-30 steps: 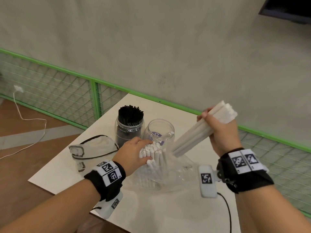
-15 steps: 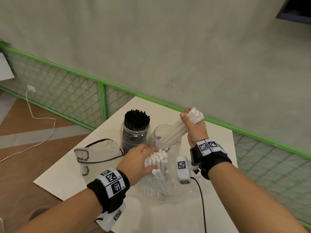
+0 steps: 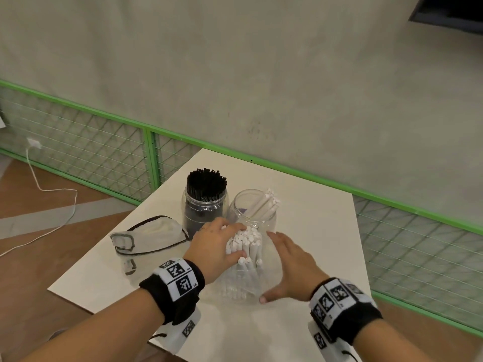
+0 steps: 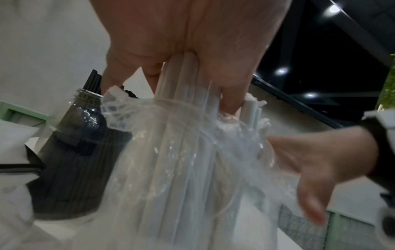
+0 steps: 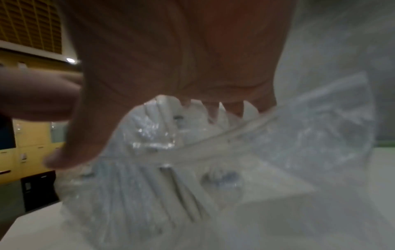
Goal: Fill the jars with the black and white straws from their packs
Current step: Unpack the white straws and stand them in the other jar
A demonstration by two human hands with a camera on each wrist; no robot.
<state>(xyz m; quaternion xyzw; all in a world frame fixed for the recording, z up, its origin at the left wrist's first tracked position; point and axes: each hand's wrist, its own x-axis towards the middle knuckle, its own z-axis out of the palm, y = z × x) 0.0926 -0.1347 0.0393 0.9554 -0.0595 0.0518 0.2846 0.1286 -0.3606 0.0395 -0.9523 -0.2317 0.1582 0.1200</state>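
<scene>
On the white table (image 3: 321, 231), my left hand (image 3: 235, 241) grips the tops of the white straws (image 3: 247, 240) that stand in their clear plastic pack (image 3: 236, 286). The left wrist view shows the fingers and thumb of that hand (image 4: 192, 84) curled round the straws (image 4: 181, 152). My right hand (image 3: 279, 262) is open, with straight fingers against the pack's right side; the right wrist view shows this hand (image 5: 132, 108) over the crinkled pack (image 5: 149, 186). Just behind stands the clear jar (image 3: 252, 218) with a small bundle of white straws (image 3: 266, 205) leaning in it. To its left, another jar (image 3: 203, 205) is packed with black straws (image 3: 206, 182).
A flat, empty white pouch with a black edge (image 3: 151, 237) lies at the table's left. A green mesh fence (image 3: 146, 158) runs behind the table, below a grey wall. A white cable (image 3: 52, 212) trails over the floor on the left.
My right hand carried a bundle of white straws into the clear jar, let it go, and came down open beside the pack. My left hand stayed on the straws in the pack.
</scene>
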